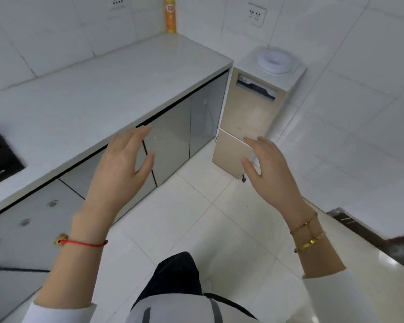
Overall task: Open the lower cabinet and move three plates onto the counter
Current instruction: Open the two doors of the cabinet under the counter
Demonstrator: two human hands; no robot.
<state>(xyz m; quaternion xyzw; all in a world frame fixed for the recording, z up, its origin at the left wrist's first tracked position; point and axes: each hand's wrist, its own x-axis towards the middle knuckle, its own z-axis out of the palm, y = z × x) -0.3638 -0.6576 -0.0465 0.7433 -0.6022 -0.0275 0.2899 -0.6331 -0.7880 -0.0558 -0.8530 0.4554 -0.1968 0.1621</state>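
A pale stone counter runs from lower left to upper right. Beneath it the grey glossy lower cabinet doors are all closed. My left hand hovers in front of a door seam just under the counter edge, fingers apart and holding nothing. My right hand is raised over the floor to the right, also spread and holding nothing. No plates are visible.
A beige water dispenser stands at the counter's right end. An orange spray can stands in the back corner of the counter. A black hob is set in the counter at left. White tiled floor lies below.
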